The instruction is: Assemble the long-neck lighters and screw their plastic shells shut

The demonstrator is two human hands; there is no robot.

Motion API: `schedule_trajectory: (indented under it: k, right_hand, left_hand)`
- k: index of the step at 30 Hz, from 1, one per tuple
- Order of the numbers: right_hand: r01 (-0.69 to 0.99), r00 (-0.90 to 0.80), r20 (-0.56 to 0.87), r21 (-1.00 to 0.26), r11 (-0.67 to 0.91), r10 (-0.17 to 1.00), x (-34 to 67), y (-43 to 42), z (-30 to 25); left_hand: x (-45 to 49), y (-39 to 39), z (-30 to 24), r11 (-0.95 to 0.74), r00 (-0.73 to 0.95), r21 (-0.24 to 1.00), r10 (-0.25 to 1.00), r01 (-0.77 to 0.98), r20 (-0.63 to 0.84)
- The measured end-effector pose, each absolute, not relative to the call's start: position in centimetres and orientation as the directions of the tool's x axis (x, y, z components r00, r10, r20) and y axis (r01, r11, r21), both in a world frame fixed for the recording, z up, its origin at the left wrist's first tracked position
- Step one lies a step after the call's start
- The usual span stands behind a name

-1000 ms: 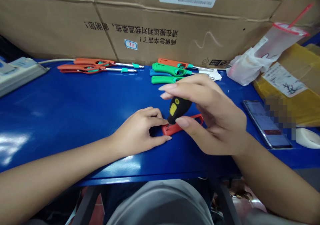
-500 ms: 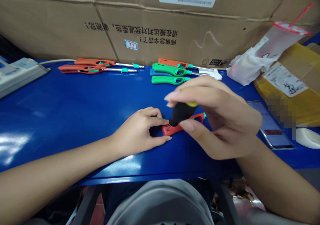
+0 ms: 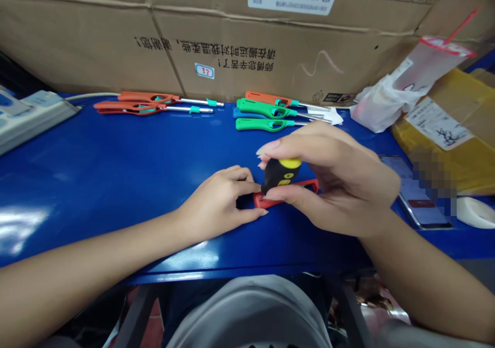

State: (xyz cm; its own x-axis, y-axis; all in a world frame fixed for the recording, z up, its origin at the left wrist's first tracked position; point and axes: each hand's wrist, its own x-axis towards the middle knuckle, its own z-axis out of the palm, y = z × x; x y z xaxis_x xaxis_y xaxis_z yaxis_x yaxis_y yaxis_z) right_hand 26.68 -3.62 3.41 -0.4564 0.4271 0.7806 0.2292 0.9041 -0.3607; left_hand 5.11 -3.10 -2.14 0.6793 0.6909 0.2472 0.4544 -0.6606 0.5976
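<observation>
A red long-nosed lighter [image 3: 264, 203] lies on the blue table in front of me. My left hand [image 3: 220, 198] pinches its near-left end between thumb and fingers, pressing it to the tabletop. Above it, my right hand [image 3: 340, 183] grips a stubby screwdriver [image 3: 281, 174] with a black and yellow handle. The screwdriver stands slightly tilted over the lighter's handle, its lower end at the red plastic; its tip is too small to make out. My right hand covers part of the lighter, and its nozzle is hidden.
Orange lighters [image 3: 131, 108] lie at the back left, green ones [image 3: 255, 125] with others at back centre. A large cardboard box [image 3: 116, 44] walls the back. On the right are a bagged drink cup [image 3: 410, 75], yellow parcel [image 3: 444, 157], phone [image 3: 421, 198]; left, a power strip [image 3: 42, 113].
The screwdriver has turned in my right hand and stands more upright, with yellow markings now showing on its handle. My left hand stays on the lighter, almost unmoved.
</observation>
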Motion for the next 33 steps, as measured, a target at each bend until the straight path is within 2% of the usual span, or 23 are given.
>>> schedule_trajectory:
  k: [3, 6, 10, 12, 15, 17, 19, 21, 24, 28, 33]
  right_hand:
    - [0.120, -0.450, 0.795, -0.398, 0.909, 0.407, 26.5, -3.4, 3.5]
    - [0.079, -0.407, 0.755, -0.532, 0.843, 0.514, 26.8, -3.0, 3.8]
    - [0.064, -0.155, 0.797, -0.581, 0.811, 0.583, 28.4, -1.5, 4.3]
    - [0.120, -0.015, 0.792, -0.605, 0.788, 0.610, 29.9, -0.3, 4.6]
    - [0.161, 0.071, 0.735, -0.676, 0.719, 0.675, 32.5, 1.6, 4.9]
    - [0.209, 0.018, 0.690, -0.711, 0.672, 0.724, 34.0, 2.6, 4.6]
    - [0.340, -0.091, 0.550, -0.766, 0.545, 0.830, 34.8, 3.2, 3.9]
    - [0.496, -0.184, 0.416, -0.743, 0.449, 0.891, 34.9, 3.6, 2.9]
    - [0.631, -0.304, 0.318, -0.639, 0.440, 0.898, 34.2, 3.8, 1.4]
    - [0.717, -0.521, 0.190, -0.431, 0.548, 0.832, 33.5, 4.0, 0.4]
    - [0.741, -0.552, 0.135, -0.373, 0.559, 0.823, 33.4, 4.0, 0.2]
  left_hand:
    - [5.0, -3.1, -2.0, -0.678, 0.685, 0.579, 0.680, 0.452, 0.261]
    - [4.7, -3.0, -1.4, -0.686, 0.695, 0.541, 0.679, 0.486, 0.236]
    - [3.6, -2.5, 0.0, -0.662, 0.709, 0.484, 0.696, 0.572, 0.115]
    - [2.7, -2.0, 0.8, -0.662, 0.717, 0.431, 0.696, 0.614, 0.047]
    - [1.1, -1.1, 1.8, -0.654, 0.706, 0.369, 0.708, 0.660, -0.008]
    - [0.3, -0.6, 2.3, -0.641, 0.686, 0.317, 0.727, 0.699, -0.040]
    - [-0.2, -0.3, 2.4, -0.636, 0.667, 0.268, 0.744, 0.724, -0.039]
    - [-0.3, -0.2, 2.3, -0.637, 0.664, 0.263, 0.747, 0.725, -0.019]
    - [-0.1, -0.2, 1.9, -0.643, 0.676, 0.316, 0.737, 0.698, 0.008]
    - [0.5, -0.2, 1.3, -0.657, 0.699, 0.362, 0.715, 0.661, 0.021]
    - [1.1, -0.2, 1.1, -0.670, 0.714, 0.373, 0.699, 0.642, 0.028]
